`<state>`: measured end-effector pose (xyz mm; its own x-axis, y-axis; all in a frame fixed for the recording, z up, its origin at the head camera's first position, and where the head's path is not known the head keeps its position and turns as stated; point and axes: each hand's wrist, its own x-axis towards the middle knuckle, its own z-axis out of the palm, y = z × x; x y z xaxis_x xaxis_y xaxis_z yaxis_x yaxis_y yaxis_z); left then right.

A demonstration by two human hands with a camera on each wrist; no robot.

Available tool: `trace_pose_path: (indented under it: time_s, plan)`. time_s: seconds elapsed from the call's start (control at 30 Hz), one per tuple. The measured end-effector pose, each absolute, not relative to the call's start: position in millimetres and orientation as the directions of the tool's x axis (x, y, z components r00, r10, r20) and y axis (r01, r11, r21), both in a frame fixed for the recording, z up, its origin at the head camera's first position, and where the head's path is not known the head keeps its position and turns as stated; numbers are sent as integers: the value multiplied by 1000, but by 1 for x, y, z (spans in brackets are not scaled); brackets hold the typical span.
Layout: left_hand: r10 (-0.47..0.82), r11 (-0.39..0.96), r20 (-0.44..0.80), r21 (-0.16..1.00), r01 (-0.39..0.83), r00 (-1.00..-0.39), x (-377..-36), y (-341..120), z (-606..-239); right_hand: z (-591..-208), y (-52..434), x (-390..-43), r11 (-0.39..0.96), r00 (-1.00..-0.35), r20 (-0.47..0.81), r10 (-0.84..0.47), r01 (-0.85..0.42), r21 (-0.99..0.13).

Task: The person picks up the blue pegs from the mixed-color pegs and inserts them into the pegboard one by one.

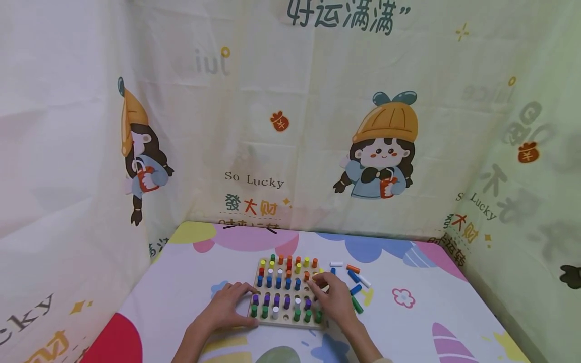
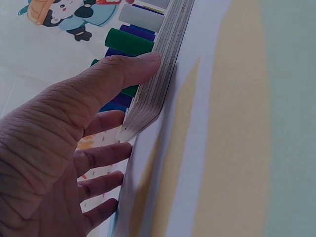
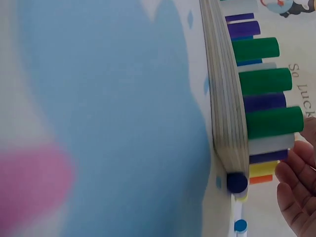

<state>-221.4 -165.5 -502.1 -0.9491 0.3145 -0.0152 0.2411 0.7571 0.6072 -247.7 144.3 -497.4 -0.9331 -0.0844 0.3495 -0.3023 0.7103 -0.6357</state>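
The left hand (image 1: 225, 308) lies flat with its fingers spread and relaxed at the left edge of the wooden pegboard (image 1: 287, 322); in the left wrist view its thumb (image 2: 129, 69) presses against the board's layered side. The right hand (image 1: 335, 298) rests over the board's right edge with its fingers loosely bent among the pegs; whether they pinch one cannot be told.

The board lies near the front middle of a table (image 1: 408, 322) covered with a pastel cloth printed with flowers and coloured blobs. Cartoon-printed curtains (image 1: 317, 126) close in the table at the back and both sides.

Six loose pegs (image 1: 356, 280) lie on the cloth just past the board's right edge: two white, one orange, two blue, one green. The board's front row holds five green pegs and one white.
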Motion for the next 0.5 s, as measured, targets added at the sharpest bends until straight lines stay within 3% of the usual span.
trace_pose_path:
  time_s: [0.5]
  plan:
    - [317, 754, -12, 610, 244, -948, -221, -166, -501, -496, 159, -242, 706, -950, 307, -63, -260, -659]
